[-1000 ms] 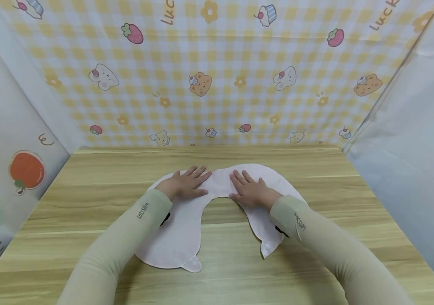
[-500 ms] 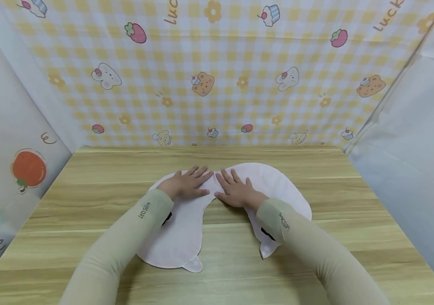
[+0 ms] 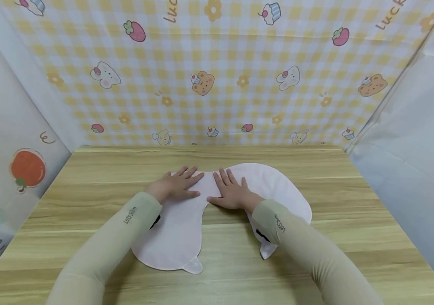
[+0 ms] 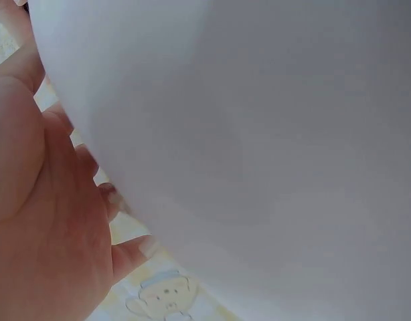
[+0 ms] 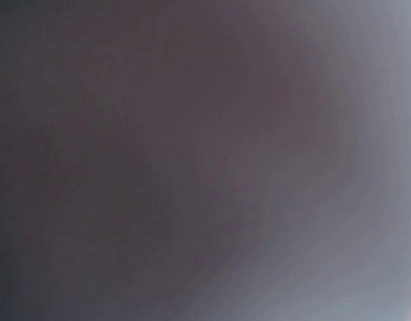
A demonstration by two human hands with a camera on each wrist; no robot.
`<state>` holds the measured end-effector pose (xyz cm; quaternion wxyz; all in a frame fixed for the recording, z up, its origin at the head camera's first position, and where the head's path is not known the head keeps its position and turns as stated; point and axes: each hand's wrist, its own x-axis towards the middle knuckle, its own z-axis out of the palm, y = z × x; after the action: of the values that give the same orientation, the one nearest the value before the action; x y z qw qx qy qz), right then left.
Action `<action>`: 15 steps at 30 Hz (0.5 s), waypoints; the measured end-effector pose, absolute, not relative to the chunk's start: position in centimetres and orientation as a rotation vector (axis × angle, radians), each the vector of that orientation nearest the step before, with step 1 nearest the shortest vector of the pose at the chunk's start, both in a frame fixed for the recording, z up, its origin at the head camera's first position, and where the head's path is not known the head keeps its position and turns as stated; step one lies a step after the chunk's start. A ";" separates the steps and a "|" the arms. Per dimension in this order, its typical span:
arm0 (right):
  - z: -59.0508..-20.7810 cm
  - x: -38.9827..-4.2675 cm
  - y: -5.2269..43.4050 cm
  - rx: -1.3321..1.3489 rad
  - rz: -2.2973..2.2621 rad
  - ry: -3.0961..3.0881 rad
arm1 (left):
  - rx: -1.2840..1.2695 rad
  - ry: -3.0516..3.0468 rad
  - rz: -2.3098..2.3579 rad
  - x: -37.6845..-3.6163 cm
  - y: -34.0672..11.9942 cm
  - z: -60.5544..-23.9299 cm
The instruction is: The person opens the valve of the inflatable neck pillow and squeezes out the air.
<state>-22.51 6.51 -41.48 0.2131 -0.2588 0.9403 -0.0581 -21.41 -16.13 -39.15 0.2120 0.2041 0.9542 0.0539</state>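
A pale pink U-shaped neck pillow (image 3: 182, 239) lies on the wooden table, its curved middle toward the back wall and both ends toward me. Each end has a small tab; the left tab (image 3: 193, 265) shows a snap. My left hand (image 3: 175, 186) rests palm down on the pillow's left upper part, fingers spread. Just right of the pillow's middle, my right hand (image 3: 233, 193) lies flat with straight fingers. Part of the right end is hidden under my sleeve. In the left wrist view the pillow's smooth side fills most of the picture; the right wrist view is too dark and blurred to read.
The wooden tabletop (image 3: 354, 220) extends around the pillow on all sides. A yellow checked cloth (image 3: 239, 101) with cartoon prints hangs behind it. White cloths (image 3: 422, 140) stand along the left and right sides.
My right hand has slid left along the pillow toward its middle. The left hand has then shifted slightly left, and the pillow's crease between the hands looks flatter.
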 end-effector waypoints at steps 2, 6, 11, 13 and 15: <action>-41.5 -22.5 6.3 -0.727 -0.159 2.618 | 0.559 2.654 0.153 -21.0 -16.8 -39.0; -41.4 -22.3 5.8 -0.741 -0.132 2.615 | 0.546 2.666 0.173 -20.3 -18.2 -38.9; -41.0 -21.9 5.7 -0.763 -0.114 2.615 | 0.497 2.670 0.239 -19.3 -20.1 -38.9; -40.8 -21.8 5.7 -0.767 -0.117 2.624 | 0.474 2.670 0.269 -19.0 -21.0 -38.9; -40.6 -21.7 5.6 -0.764 -0.116 2.630 | 0.458 2.669 0.304 -18.7 -21.8 -39.0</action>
<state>-21.70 5.63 -40.64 0.1988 -0.2733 0.9403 -0.0414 -18.74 -21.84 -39.00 0.2068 0.1645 0.9583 0.1090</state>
